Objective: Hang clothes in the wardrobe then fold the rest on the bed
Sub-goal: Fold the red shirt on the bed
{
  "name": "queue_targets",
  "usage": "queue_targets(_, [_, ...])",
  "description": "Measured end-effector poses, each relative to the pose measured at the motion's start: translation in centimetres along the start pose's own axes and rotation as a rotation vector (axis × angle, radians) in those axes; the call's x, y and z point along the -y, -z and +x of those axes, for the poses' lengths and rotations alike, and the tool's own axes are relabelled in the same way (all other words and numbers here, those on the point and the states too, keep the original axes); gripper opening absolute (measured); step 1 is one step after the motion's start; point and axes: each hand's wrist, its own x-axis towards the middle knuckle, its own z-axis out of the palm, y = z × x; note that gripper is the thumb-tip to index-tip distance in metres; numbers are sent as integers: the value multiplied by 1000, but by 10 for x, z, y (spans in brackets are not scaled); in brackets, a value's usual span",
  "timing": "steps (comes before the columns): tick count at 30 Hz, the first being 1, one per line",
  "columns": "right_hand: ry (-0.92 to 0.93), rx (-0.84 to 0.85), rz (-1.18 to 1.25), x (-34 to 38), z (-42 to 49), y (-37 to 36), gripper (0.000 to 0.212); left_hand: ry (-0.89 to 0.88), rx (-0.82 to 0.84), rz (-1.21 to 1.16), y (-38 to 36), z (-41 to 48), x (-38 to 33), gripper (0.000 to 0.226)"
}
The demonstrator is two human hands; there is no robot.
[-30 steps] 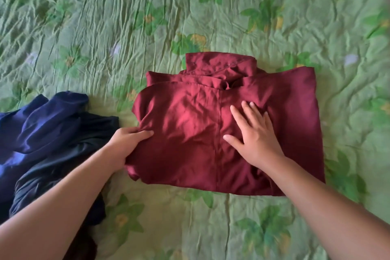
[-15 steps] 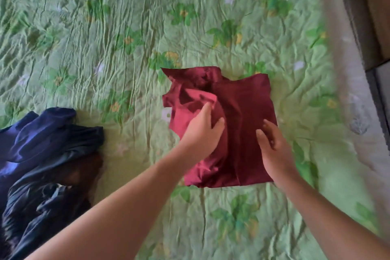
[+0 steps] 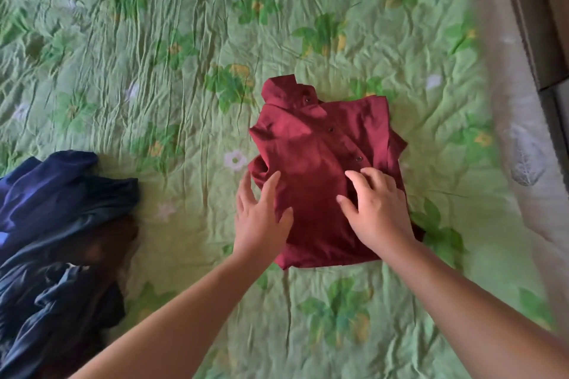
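- Touching a folded dark red button-front fabric shirt [image 3: 326,163] with both bare hands, neither one curled round the cloth.
- Laying the left hand [image 3: 260,215] on the shirt's near left edge, fingers straight and spread, outer fingers reaching past the edge over the bedspread.
- Resting the right hand [image 3: 377,212] on the shirt's near right part, fingers spread and slightly bent, just near of a small dark button.
- Holding the two hands apart, with a strip of red cloth showing between them.
- Lying collar end far, buttons up, right of centre on a crumpled green quilted bedspread [image 3: 138,55] printed with leaves and flowers.
- Sitting at the near left, well apart from the shirt: a rumpled heap of dark blue and black garments [image 3: 55,240].
- Showing along the right side: a pale strip of bed edge [image 3: 523,163] and dark brown furniture [image 3: 551,9], both blurred.
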Motion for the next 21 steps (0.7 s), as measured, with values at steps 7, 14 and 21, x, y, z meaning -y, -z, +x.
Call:
queue_targets(7, [-213, 226, 43, -4, 44, -19, 61, 347, 152, -734, -14, 27, 18, 75])
queue_targets(14, [-107, 208, -205, -17, 32, 5, 54, 212, 232, -445, 24, 68, 31, 76])
queue_targets(21, [227, 104, -113, 51, 130, 0, 77, 434, 272, -671, 18, 37, 49, 60])
